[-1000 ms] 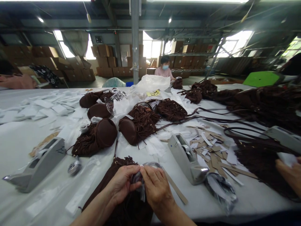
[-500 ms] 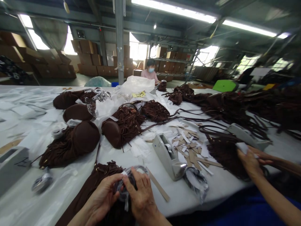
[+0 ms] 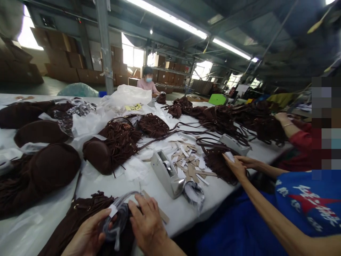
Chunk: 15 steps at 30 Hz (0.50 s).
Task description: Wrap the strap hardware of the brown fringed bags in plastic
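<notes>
My left hand [image 3: 89,229] pinches a coiled strap [image 3: 117,224] wrapped in clear plastic, with a small white paper piece on it by the thumb. My right hand [image 3: 149,225] lies close along the coil's right side, fingers stretched; whether it touches the coil I cannot make out. Underneath both hands is a dark brown fringed bag [image 3: 77,217], partly hidden by them. A grey tape dispenser [image 3: 169,174] stands ahead of my right hand. Beside it lies another plastic-wrapped coil [image 3: 193,195].
Brown fringed bags [image 3: 98,154] lie at the left and middle of the white-covered table. Cardboard and paper strips [image 3: 190,161] are scattered behind the dispenser. At right, a co-worker's hands [image 3: 237,167] hold a white piece at a bag. Another person [image 3: 147,83] sits across.
The view has swung right, bringing in co-workers on that side. My right hand's fingers have lifted off the coil and straightened, while my left hand keeps hold of it.
</notes>
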Motion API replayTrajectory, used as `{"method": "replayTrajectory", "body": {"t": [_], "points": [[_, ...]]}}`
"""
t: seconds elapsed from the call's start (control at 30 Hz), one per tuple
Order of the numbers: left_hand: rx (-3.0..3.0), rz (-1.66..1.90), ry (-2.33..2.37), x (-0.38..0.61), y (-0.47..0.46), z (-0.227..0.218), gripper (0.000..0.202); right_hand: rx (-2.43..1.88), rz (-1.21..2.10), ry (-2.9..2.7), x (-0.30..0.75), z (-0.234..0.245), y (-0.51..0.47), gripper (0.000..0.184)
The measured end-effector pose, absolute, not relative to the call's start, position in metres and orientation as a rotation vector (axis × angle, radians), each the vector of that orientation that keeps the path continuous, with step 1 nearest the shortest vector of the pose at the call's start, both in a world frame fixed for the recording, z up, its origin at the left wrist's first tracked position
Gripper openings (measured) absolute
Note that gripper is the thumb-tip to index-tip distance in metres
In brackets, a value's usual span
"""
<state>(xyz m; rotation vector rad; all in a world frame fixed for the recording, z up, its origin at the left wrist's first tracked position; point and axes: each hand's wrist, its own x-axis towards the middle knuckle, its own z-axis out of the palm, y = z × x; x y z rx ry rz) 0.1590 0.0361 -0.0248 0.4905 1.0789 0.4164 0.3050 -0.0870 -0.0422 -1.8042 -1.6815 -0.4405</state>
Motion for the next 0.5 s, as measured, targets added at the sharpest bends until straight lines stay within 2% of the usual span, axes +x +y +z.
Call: {"method": "replayTrajectory", "body": {"t": [0.13,0.17,0.23,0.33,0.5], "points": [[0.455,0.409,1.097,0.156,0.038,-0.022,0.016,-1.848,-0.321,-1.221,0.372,-0.019,-0.113,0.029],[0.446,0.414,1.101,0.155,0.038,-0.022,0.015,-1.897,-0.256,-1.004,0.394,-0.014,-0.119,0.03],[0.427,0.418,1.111,0.156,0.038,-0.022,0.011,-1.955,-0.02,-0.652,0.435,-0.007,-0.128,0.043],[0.425,0.428,1.113,0.157,0.039,-0.025,0.009,-1.97,0.324,-0.56,0.476,-0.007,-0.133,0.058],[0.462,0.427,1.104,0.155,0.038,-0.031,0.011,-1.963,0.567,-0.624,0.487,-0.015,-0.126,0.058]]}}
